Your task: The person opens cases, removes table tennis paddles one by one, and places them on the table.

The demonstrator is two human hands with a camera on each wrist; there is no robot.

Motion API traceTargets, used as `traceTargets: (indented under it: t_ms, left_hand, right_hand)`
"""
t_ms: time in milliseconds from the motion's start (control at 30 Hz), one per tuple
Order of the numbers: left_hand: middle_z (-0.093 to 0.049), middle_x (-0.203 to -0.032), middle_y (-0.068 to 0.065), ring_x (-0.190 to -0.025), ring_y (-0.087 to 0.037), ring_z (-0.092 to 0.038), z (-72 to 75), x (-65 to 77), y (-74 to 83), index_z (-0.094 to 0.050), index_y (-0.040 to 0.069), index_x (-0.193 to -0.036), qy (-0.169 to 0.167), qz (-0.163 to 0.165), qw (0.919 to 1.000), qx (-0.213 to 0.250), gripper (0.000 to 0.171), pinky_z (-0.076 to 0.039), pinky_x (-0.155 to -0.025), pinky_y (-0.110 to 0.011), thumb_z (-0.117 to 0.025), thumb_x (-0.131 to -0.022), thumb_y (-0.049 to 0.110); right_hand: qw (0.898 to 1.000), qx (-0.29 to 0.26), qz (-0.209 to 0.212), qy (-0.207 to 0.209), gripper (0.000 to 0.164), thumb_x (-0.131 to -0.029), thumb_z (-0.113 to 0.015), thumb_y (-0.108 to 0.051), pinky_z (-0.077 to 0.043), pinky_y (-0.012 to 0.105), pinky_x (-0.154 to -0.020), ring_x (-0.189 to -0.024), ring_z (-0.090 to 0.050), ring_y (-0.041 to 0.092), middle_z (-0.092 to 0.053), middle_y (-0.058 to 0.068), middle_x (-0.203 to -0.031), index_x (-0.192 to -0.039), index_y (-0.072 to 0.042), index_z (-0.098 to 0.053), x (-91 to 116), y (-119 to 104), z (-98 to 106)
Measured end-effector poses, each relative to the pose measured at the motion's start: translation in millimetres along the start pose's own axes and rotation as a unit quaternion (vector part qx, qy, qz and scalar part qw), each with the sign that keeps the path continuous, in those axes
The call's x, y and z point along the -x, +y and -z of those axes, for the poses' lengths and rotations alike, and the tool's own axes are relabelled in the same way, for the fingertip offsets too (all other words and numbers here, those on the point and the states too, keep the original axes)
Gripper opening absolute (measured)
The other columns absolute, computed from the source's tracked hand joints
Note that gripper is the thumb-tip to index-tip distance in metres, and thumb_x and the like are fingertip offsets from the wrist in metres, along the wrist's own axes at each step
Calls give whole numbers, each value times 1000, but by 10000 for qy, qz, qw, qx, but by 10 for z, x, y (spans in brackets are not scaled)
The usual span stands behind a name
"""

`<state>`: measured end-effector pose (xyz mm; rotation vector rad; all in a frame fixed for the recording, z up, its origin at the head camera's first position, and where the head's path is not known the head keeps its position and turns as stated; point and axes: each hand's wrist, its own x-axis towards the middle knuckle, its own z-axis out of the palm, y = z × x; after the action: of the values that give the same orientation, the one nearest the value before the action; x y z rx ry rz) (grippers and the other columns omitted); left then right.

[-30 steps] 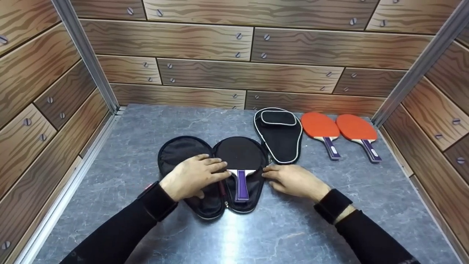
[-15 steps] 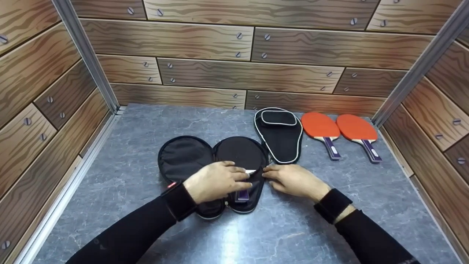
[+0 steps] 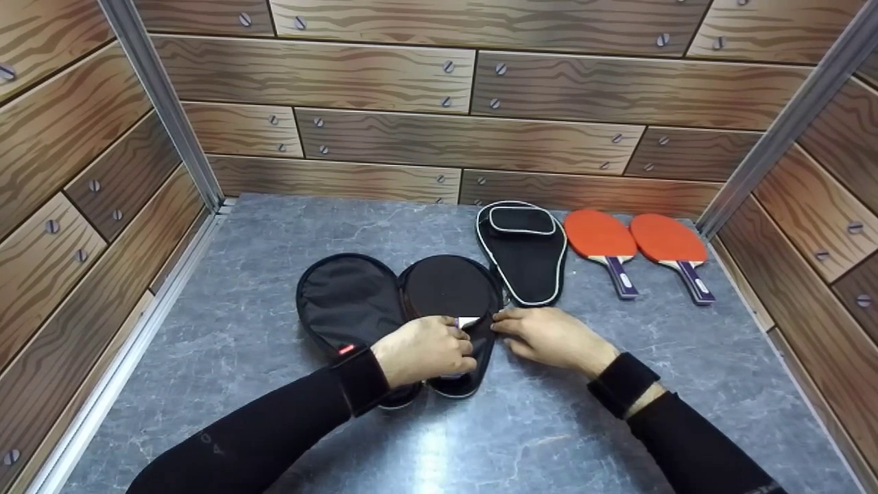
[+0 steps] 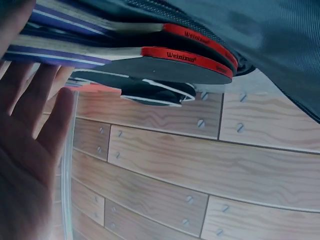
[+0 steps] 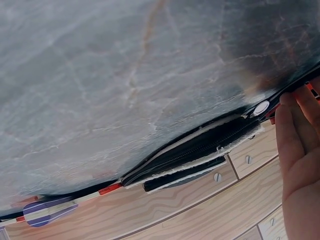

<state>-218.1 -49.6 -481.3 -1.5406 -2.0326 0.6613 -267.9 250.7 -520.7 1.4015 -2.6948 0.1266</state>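
Note:
A black paddle case (image 3: 346, 291) lies unfolded on the table. Its right half holds a table tennis paddle (image 3: 449, 285), black face up. The left wrist view shows two stacked paddles there, with red edge bands and purple handles; the lower paddle (image 4: 200, 37) is hidden from the head view. My left hand (image 3: 425, 351) grips the upper paddle's handle, its fingers curled over it and covering most of it. At the case's right edge, my right hand (image 3: 549, 336) holds the rim with its fingertips, the thumb just outside.
A second black case (image 3: 525, 261) with white piping lies behind my right hand. Two red-faced paddles, a nearer-left paddle (image 3: 600, 233) and a far-right paddle (image 3: 667, 238), lie beside it. Wood-patterned walls (image 3: 384, 82) enclose the grey marbled table (image 3: 549, 425) at back and sides.
My left hand has moved right from the case's left half onto the paddle handle, and its fingers have curled round it. The right hand stays at the case edge.

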Motion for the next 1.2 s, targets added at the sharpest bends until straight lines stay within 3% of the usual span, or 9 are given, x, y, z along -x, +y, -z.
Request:
traceTargets:
  t_ms: [167, 433, 600, 900, 1067, 1200]
  left_hand:
    - [-84, -106, 28, -99, 5, -80, -41, 5, -30, -80, 45, -100, 248, -8, 9997, -91, 17, -62, -100, -21, -65, -107, 44]
    - [-84, -110, 20, -105, -1, -81, 31, 79, -174, -78, 37, -108, 263, 67, 9996, 80, 13, -63, -109, -22, -67, -110, 30]
    - [-85, -110, 16, -104, -5, -82, 105, 117, -303, -76, 32, -108, 435, 366, 9983, 117, 11, -65, -100, -23, -73, -109, 23]
    - [-86, -112, 13, -110, -9, -82, 196, 202, -495, -77, 25, -106, 763, 962, 9923, 190, 1, -67, -98, -24, -76, -108, 26]
    - [-85, -112, 8, -105, -10, -81, 230, 253, -572, -76, 20, -104, 845, 1279, 9878, 276, 2, -68, -86, -26, -78, -103, 20]
    - [-85, -117, 3, -104, -13, -83, 266, 292, -635, -78, 16, -111, 869, 1583, 9828, 378, 8, -70, -80, -27, -77, -104, 13]
  right_hand:
    - [10000, -29, 10, 4, 31, -108, -78, -16, -72, 49, -102, -124, -85, 29, -84, 10, -141, -137, -7, -85, -2, 1, 3]
    - [10000, -54, 57, 46, 32, -106, -79, -15, -72, 49, -101, -123, -85, 29, -84, 11, -141, -137, -6, -85, -7, 8, 18]
    - [9999, -119, 25, -97, 35, -107, -79, -18, -71, 49, -105, -126, -84, 30, -82, 13, -144, -140, -5, -83, 9, 15, 26]
    - [9991, -224, 8, -361, 54, -114, -75, -47, -68, 52, -113, -136, -80, 32, -78, 14, -154, -149, -7, -79, 26, -6, 57]
    - [9973, -434, 150, -569, 55, -116, -72, -49, -62, 54, -124, -152, -73, 33, -76, 13, -162, -153, -9, -78, 15, -18, 85]
    - [9952, -543, 189, -794, 56, -116, -71, -50, -61, 55, -126, -157, -70, 33, -74, 10, -165, -156, -11, -77, 12, -26, 94]
